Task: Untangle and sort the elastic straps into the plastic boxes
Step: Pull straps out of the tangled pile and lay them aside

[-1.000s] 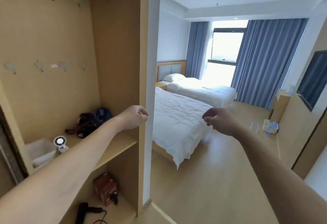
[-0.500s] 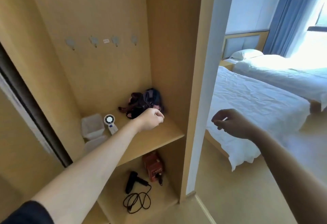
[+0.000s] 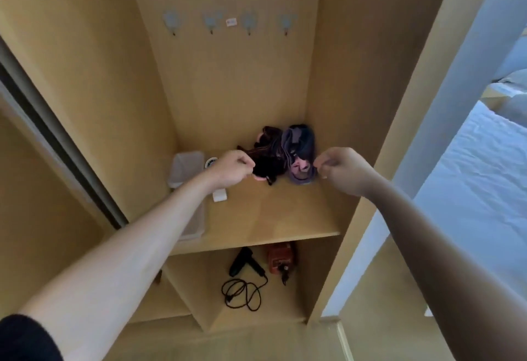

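Reaching over the shelf [image 3: 271, 218], the left hand [image 3: 233, 168] and right hand [image 3: 340, 171] flank the straps [image 3: 285, 151], a tangled dark and purple heap that lies between them and a little beyond the knuckles, against the back corner. The left hand's fingers are curled in a loose fist, thumb against forefinger, right at the heap's left edge; whether it pinches a strap cannot be told. The right hand is curled likewise, thumb tip meeting forefinger at the heap's right edge, and it is equally unclear whether it holds anything. Left of the left hand stands a clear box [image 3: 185, 166]; a second box [image 3: 195, 221] lies under that forearm, nearer the person. A white gadget [image 3: 219, 196] shows just beneath the left wrist. Below both hands, on the lower shelf, lie a hairdryer [image 3: 243, 261] with its coiled cord and a red case [image 3: 281, 255]. Four hooks [image 3: 249, 23] sit high above the hands.
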{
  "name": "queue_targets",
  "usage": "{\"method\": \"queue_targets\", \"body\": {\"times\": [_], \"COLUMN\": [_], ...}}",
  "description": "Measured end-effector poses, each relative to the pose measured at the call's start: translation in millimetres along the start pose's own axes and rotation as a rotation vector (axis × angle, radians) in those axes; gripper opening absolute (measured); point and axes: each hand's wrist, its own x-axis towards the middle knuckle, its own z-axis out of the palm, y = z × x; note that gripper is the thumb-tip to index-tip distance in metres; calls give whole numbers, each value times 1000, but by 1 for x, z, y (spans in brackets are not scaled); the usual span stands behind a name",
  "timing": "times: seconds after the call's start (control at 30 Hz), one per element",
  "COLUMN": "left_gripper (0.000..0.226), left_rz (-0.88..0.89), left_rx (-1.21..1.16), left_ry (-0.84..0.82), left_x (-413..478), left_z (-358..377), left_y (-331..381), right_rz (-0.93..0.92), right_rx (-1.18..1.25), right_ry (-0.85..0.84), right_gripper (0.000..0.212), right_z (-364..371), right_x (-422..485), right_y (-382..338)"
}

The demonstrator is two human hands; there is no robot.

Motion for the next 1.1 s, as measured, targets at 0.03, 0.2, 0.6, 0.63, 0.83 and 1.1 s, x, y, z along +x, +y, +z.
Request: {"method": "queue_targets", "body": {"times": [0.03,0.2,0.6,0.63,0.83,1.1], "left_gripper": [13,16,19,20,25,24], "left_rz": [-15,-91,-133,-129,-136,-122], "left_rx": [3,-25,-97,-83,-105,-138], "left_ry": [10,10,-108,-131,-273,-244], "left_x": [5,39,161,168,197,226], "left_z": [-4,-21,-17,-12,16,17], "left_y": [-9,-44,-99,-103,-118,-124], "right_rz": [-5,-55,4,12,65,67], "right_rx": [11,36,8,8,4,56], "right_ry": [-24,-147,-171,-158,-152,-168], "right_gripper": [18,17,26,26,22,21], "right_z": [7,53,105,108,116,135], "right_x": [15,90,227,233,247,270], "right_y": [-1,-1,11,15,35,43]}}
